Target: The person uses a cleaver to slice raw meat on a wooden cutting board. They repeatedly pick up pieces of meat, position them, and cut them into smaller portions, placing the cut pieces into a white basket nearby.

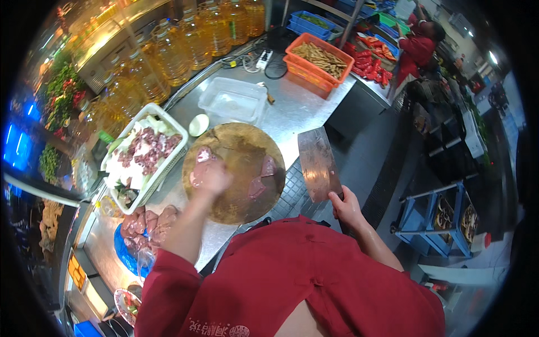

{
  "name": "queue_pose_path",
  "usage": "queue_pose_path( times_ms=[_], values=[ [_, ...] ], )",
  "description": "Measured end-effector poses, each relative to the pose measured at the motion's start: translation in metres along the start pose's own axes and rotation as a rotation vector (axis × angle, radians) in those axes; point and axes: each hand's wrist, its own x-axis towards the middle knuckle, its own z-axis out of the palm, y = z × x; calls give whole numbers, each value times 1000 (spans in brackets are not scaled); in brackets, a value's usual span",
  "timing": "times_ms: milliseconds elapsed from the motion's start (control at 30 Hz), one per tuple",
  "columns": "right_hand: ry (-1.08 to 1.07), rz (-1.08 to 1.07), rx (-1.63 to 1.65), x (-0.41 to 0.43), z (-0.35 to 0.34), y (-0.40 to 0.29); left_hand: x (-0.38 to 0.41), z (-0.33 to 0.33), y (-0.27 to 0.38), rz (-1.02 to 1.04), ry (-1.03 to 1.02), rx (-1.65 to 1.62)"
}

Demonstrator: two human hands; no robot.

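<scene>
A round wooden chopping board (231, 210) lies before me on the steel counter (284, 101). My left hand (217, 177), blurred, is over a pale pink piece of raw meat (203, 156) on the board's left side; whether the fingers grip it is unclear. Two flat cut pieces, one upper (268, 166) and one lower (256, 188), rest at the board's right. Off the board's right edge, my right hand (348, 206) grips the handle of a broad cleaver (318, 164), its blade raised over the floor. A small bit clings to the blade.
Left of the board stand a white plastic basket (158, 194) of meat and pale food, and raw meat (145, 223) on a blue bag (122, 248). Behind are a clear tub (233, 101), oil bottles (172, 59) and an orange basket (309, 78). A person (421, 44) works far right.
</scene>
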Motion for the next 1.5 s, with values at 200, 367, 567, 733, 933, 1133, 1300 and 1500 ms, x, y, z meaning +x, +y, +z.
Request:
queue_pose_path(
  times_ms=[200, 367, 567, 733, 933, 1133, 1300, 1500],
  values=[
    [131, 30, -39, -18, -42, 20, 4, 99, 90, -161, -60, -216],
    [208, 90, 47, -5, -85, 51, 18, 99, 93, -95, -237, -91],
    [151, 82, 152, 30, -133, 85, 31, 88, 86, -94, -266, -388],
    [58, 88, 133, 68, -164, 94, 46, 7, 84, -230, -430, -447],
    [-71, 96, 30, 118, -168, 81, 29, -42, 2, -447, -43, -315],
    [-229, 25, -122, 140, -125, 37, -88, -16, -99, -781, 329, -234],
    [-293, 22, -148, 127, -50, 14, -180, 19, -101, -816, 320, -329],
    [-297, 26, -303, 97, 43, -7, -89, 29, -68, -463, 337, -517]
  ],
)
